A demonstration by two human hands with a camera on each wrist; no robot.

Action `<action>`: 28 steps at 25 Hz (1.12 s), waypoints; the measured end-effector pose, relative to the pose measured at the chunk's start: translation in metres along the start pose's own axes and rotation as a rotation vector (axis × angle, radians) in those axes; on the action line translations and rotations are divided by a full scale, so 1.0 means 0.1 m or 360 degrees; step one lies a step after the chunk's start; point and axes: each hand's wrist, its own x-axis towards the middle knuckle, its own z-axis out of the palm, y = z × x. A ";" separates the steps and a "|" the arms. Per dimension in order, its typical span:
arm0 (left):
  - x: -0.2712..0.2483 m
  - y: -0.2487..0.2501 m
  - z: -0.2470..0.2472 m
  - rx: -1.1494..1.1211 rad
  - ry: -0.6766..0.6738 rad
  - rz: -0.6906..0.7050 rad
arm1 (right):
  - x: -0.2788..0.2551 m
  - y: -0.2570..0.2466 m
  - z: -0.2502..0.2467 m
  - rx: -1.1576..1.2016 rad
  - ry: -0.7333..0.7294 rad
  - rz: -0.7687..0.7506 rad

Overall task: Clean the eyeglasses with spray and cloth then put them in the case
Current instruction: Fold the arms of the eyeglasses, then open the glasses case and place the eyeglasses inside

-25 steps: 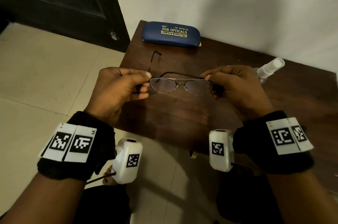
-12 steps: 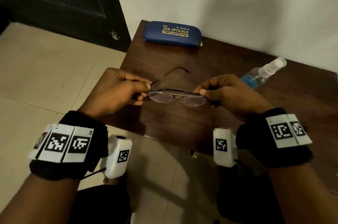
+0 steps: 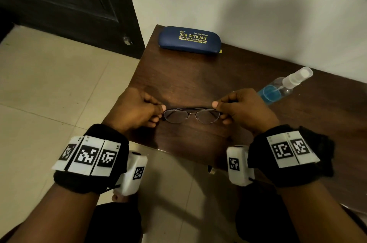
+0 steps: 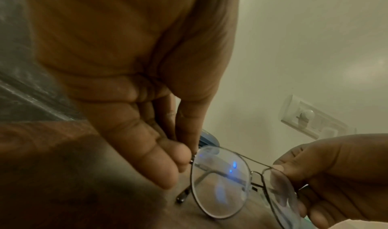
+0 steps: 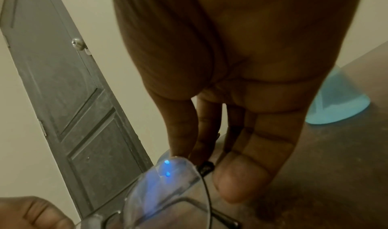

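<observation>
Thin metal-framed eyeglasses [image 3: 191, 116] sit low over the dark wooden table [image 3: 178, 75], temples folded in behind the lenses. My left hand [image 3: 158, 112] pinches the frame's left end and my right hand [image 3: 217, 110] pinches its right end. In the left wrist view the eyeglasses [image 4: 222, 181] show a clear lens between my left hand [image 4: 189, 156] and the other hand's fingertips [image 4: 281, 169]. The right wrist view shows the lens [image 5: 161, 187] under my right hand [image 5: 199, 164]. A closed blue glasses case [image 3: 189, 39] lies at the table's far edge. A spray bottle [image 3: 286, 85] of blue liquid lies on its side to the right.
A white wall runs behind the table. A dark door [image 3: 65, 2] and pale floor tiles [image 3: 49, 87] are to the left. The table's near edge [image 3: 178, 152] lies just in front of my wrists.
The glasses' temples have been folded in, the left one last. Both hands have lowered the glasses toward the table and nearer to me.
</observation>
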 end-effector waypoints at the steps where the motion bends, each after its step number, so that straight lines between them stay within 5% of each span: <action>1: 0.02 -0.01 0.01 0.0002 0.0020 0.0002 | -0.01 -0.01 0.02 0.0017 0.0015 -0.0003; 12: 0.10 -0.06 0.05 0.0111 0.0087 0.0042 | 0.05 0.03 0.07 -0.0056 0.0126 -0.0043; 21: 0.13 0.18 0.05 0.0682 0.0562 0.0656 | -0.05 -0.30 0.11 -0.0402 0.0576 -0.0425; 28: 0.69 0.74 -0.07 0.1129 0.0497 0.0866 | 0.39 -1.06 0.01 -0.0971 0.0585 -0.0683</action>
